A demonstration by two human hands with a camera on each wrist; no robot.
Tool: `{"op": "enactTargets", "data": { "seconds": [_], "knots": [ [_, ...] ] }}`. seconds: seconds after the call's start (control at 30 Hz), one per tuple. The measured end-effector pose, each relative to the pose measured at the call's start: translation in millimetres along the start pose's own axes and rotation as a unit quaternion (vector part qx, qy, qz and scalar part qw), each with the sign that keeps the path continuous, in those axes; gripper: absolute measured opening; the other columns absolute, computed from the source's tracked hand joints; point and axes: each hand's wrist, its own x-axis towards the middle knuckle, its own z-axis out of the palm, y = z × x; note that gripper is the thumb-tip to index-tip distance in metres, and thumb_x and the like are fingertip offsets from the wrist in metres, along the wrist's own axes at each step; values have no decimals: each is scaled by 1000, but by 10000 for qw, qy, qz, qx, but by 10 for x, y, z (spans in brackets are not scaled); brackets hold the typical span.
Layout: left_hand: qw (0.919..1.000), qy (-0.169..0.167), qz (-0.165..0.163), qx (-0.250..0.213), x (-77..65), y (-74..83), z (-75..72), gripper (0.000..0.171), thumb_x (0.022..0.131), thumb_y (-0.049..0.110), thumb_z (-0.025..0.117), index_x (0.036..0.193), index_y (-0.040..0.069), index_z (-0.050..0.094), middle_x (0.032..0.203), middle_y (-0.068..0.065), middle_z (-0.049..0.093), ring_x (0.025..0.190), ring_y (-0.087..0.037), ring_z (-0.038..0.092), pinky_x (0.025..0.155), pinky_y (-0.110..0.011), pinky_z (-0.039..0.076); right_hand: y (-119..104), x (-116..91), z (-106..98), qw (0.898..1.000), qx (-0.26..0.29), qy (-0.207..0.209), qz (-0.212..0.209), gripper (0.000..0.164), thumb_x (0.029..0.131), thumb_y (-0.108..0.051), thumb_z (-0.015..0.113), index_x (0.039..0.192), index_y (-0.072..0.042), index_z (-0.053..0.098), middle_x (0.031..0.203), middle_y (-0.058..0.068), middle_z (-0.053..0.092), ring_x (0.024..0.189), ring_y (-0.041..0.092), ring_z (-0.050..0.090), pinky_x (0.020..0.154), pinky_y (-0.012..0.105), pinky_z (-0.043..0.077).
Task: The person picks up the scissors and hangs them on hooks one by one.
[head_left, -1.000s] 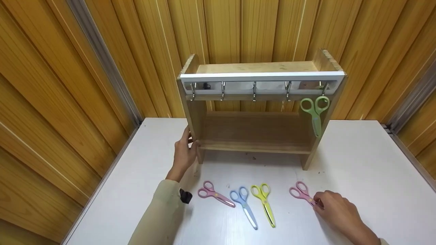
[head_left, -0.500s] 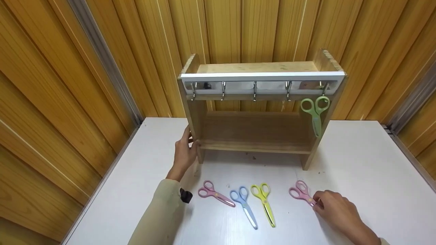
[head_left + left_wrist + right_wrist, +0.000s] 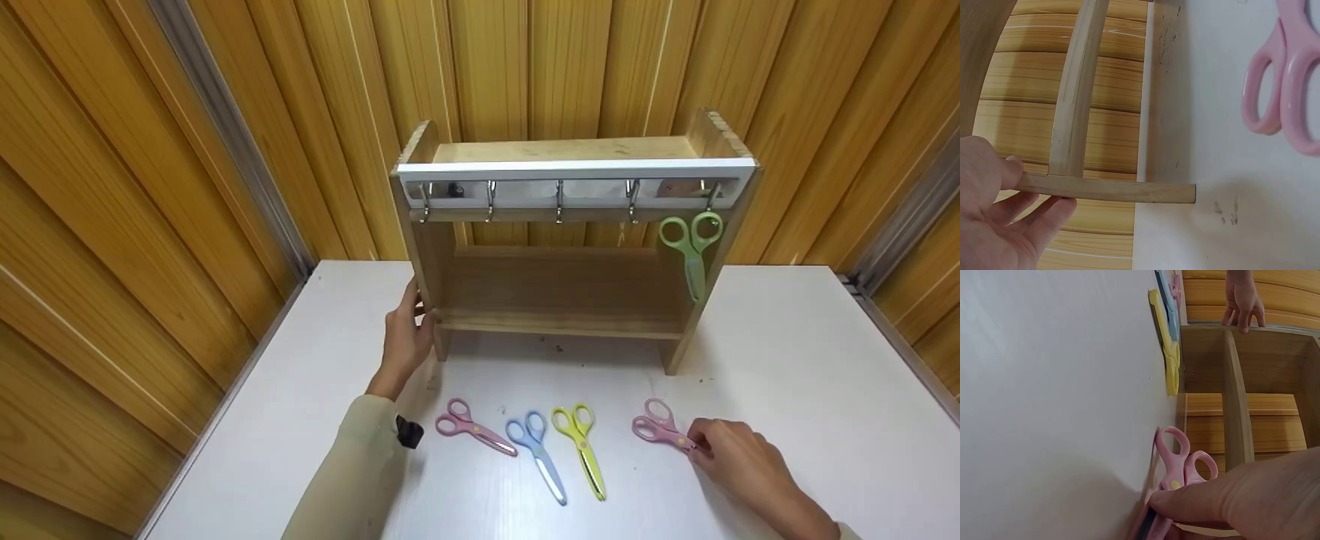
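Observation:
My left hand grips the left side panel of a small wooden shelf, thumb on one face and fingers on the other in the left wrist view. My right hand pinches a pair of pink scissors by the blade end, handles pointing away to the left. The right wrist view shows the thumb across the scissors close over the white table; the blade tip is hidden behind the hand. Green scissors hang by one handle loop from the rightmost metal hook of the hook rail on the shelf's front.
Between the hands, a second pair of pink scissors, blue scissors and yellow scissors lie on the white table. Several hooks left of the green scissors are bare. Wooden panel walls stand behind and at the sides.
The pink scissors in my right hand have turned slightly, their handles shifting left. My left hand stays on the shelf's side panel.

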Motion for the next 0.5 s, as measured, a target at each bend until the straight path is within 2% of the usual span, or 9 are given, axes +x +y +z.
{"op": "enactTargets", "data": {
  "seconds": [0.5],
  "knots": [
    [10000, 32, -77, -11, 1, 11, -6, 66, 100, -4, 61, 159, 11, 36, 141, -22, 60, 112, -35, 69, 88, -44, 62, 6, 29, -7, 9997, 212, -111, -51, 16, 83, -1, 80, 84, -14, 72, 75, -7, 63, 66, 13, 49, 51, 27, 41]
  ]
}}
